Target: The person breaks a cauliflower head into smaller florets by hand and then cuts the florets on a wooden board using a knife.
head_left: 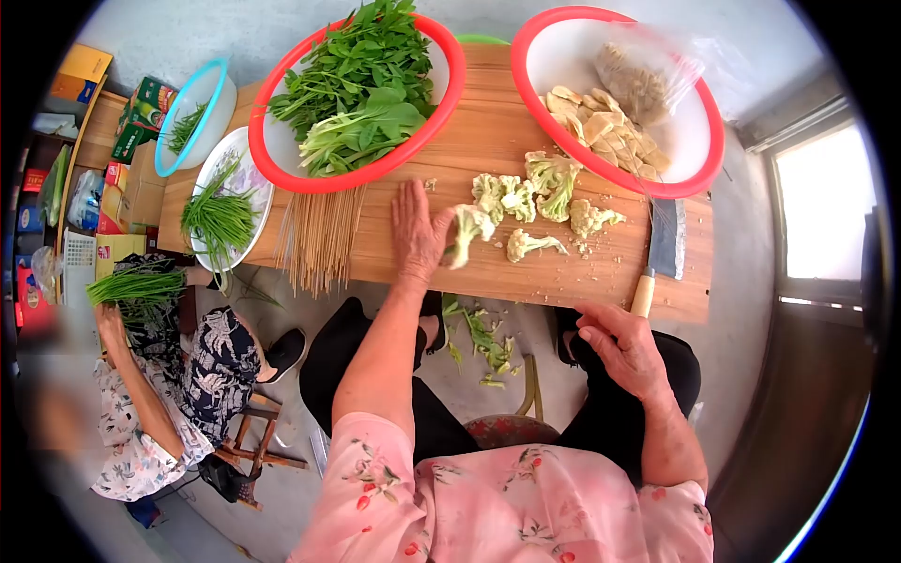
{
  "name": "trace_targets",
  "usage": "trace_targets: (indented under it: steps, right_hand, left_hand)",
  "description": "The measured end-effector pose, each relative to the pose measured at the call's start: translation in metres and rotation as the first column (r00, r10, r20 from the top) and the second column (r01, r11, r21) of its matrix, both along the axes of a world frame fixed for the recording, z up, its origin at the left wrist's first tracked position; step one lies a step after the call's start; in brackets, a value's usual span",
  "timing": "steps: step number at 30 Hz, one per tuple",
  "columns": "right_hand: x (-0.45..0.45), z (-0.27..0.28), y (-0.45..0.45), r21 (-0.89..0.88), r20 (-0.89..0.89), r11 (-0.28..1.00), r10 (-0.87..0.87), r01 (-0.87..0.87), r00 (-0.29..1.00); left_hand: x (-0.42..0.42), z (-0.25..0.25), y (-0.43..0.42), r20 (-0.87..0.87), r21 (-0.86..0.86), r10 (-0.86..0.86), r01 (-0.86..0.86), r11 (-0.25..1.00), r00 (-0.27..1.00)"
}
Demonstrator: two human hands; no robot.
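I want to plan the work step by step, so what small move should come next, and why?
Probably the left hand should close on the nearest cauliflower piece: it sits right beside this hand, whose fingers are extended, not wrapped around it.

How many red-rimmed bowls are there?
2. The left red-rimmed bowl holds leafy greens; the right one holds pale slices. Both are on the far side of the table.

Pink short-sleeved top (514, 507), red-and-green floral print, black trousers (432, 418).
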State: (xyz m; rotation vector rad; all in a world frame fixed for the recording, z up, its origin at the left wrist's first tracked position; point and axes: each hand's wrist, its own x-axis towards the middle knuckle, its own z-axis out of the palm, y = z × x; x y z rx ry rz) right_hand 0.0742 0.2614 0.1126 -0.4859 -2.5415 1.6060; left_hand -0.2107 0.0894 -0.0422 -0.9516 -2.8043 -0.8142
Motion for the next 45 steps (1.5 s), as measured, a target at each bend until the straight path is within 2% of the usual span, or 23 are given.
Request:
trace_targets:
  steps: [3, 4, 7, 8, 9, 11, 13, 16, 17, 19, 20, 25, 27, 28, 30, 32, 34, 35, 37, 38, 40, 43, 45]
  right_hand:
    - [-0.001, 0.002, 0.000, 0.003, -0.009, 1.000, -0.001, 0.001, 1.000]
    - [-0.001, 0.003, 0.002, 0.019, 0.001, 1.000, 0.007, -0.007, 1.000]
    - [0.001, 0.003, 0.007, 0.043, 0.045, 0.999, 0.018, -0.020, 0.999]
    - [0.003, 0.000, 0.007, 0.044, 0.046, 0.999, 0.008, -0.010, 0.999]
    - [0.004, -0.001, 0.006, 0.046, 0.055, 0.999, 0.000, -0.002, 0.998]
    - [0.002, -0.002, 0.006, -0.001, 0.001, 1.000, -0.027, 0.027, 1.000]
    - [0.002, -0.001, 0.006, 0.020, 0.008, 0.999, -0.033, 0.033, 0.999]
    - [0.004, -0.010, 0.007, 0.066, -0.005, 0.998, -0.006, 0.006, 1.000]
    - [0.005, -0.011, 0.008, 0.072, -0.001, 0.997, -0.024, 0.024, 1.000]
    - [0.009, -0.014, 0.014, 0.095, 0.084, 0.995, 0.011, -0.019, 0.996]
    - [0.011, -0.022, 0.017, 0.088, 0.001, 0.996, -0.032, 0.032, 0.999]
    - [0.001, -0.026, 0.044, 0.130, 0.048, 0.991, -0.044, 0.037, 0.998]
    - [-0.019, -0.042, 0.056, 0.313, 0.071, 0.945, -0.126, 0.098, 0.989]
    - [-0.029, -0.050, 0.061, 0.315, 0.064, 0.944, -0.122, 0.096, 0.990]
    - [-0.044, -0.065, 0.069, 0.450, 0.050, 0.868, -0.261, 0.212, 0.964]
    - [-0.053, -0.076, 0.073, 0.511, 0.069, 0.842, -0.242, 0.175, 0.968]
    - [-0.064, -0.081, 0.068, 0.568, 0.081, 0.812, -0.216, 0.133, 0.973]
    - [-0.069, -0.082, 0.064, 0.576, 0.110, 0.808, -0.232, 0.128, 0.966]
    - [-0.076, -0.084, 0.061, 0.585, 0.136, 0.802, -0.243, 0.120, 0.961]
    - [-0.078, -0.085, 0.061, 0.570, 0.145, 0.814, -0.239, 0.117, 0.960]
    - [-0.080, -0.086, 0.060, 0.553, 0.157, 0.826, -0.234, 0.111, 0.959]
    - [-0.076, -0.085, 0.058, 0.458, 0.146, 0.883, -0.191, 0.105, 0.971]
    - [-0.071, -0.083, 0.058, 0.458, 0.042, 0.879, -0.167, 0.130, 0.985]
  left_hand:
    - [-0.012, 0.007, 0.005, 0.079, -0.036, -0.104, 0.107, 0.994, 0.991]
    - [-0.005, 0.009, 0.007, 0.137, 0.126, -0.194, 0.177, 0.976, 0.971]
    - [0.022, 0.019, 0.010, 0.223, 0.235, -0.273, 0.220, 0.947, 0.936]
    - [0.031, 0.022, 0.014, 0.079, 0.213, -0.208, 0.187, 0.959, 0.975]
    - [0.042, 0.028, 0.015, 0.087, 0.217, -0.216, 0.193, 0.957, 0.972]
    - [0.060, 0.039, 0.014, -0.015, 0.206, -0.065, 0.067, 0.976, 0.998]
    - [0.072, 0.038, 0.016, 0.011, 0.266, -0.088, 0.082, 0.961, 0.996]
    - [0.081, 0.039, 0.024, -0.098, 0.057, 0.005, 0.000, 0.998, 0.995]
    - [0.080, 0.041, 0.024, -0.094, 0.062, -0.013, 0.019, 0.998, 0.996]
    - [0.076, 0.052, 0.026, 0.252, 0.206, 0.111, -0.165, 0.964, 0.961]
    - [0.072, 0.060, 0.026, 0.250, 0.253, 0.143, -0.207, 0.945, 0.957]
    - [0.028, 0.063, 0.007, 0.269, 0.319, 0.231, -0.313, 0.894, 0.935]
    - [0.013, 0.055, 0.000, 0.212, 0.185, 0.310, -0.350, 0.919, 0.927]
    - [0.005, 0.047, -0.005, 0.260, 0.144, 0.301, -0.345, 0.928, 0.918]
    - [-0.003, 0.031, -0.006, 0.211, 0.151, 0.299, -0.333, 0.931, 0.931]
    - [-0.002, 0.032, -0.005, 0.167, 0.147, 0.298, -0.323, 0.935, 0.940]
    - [0.005, 0.060, 0.003, 0.125, -0.010, 0.270, -0.271, 0.963, 0.955]
    - [0.012, 0.075, 0.006, 0.122, -0.012, 0.274, -0.274, 0.962, 0.954]
    - [0.028, 0.102, 0.016, -0.105, -0.141, 0.100, -0.115, 0.983, 0.989]
    - [0.029, 0.104, 0.020, -0.110, -0.139, 0.104, -0.118, 0.983, 0.989]
    - [0.030, 0.105, 0.028, 0.013, -0.111, -0.187, 0.187, 0.976, 0.982]
    - [0.040, 0.110, 0.043, 0.166, -0.036, -0.300, 0.310, 0.950, 0.939]
    - [0.037, 0.091, 0.049, 0.100, 0.017, -0.344, 0.344, 0.939, 0.934]
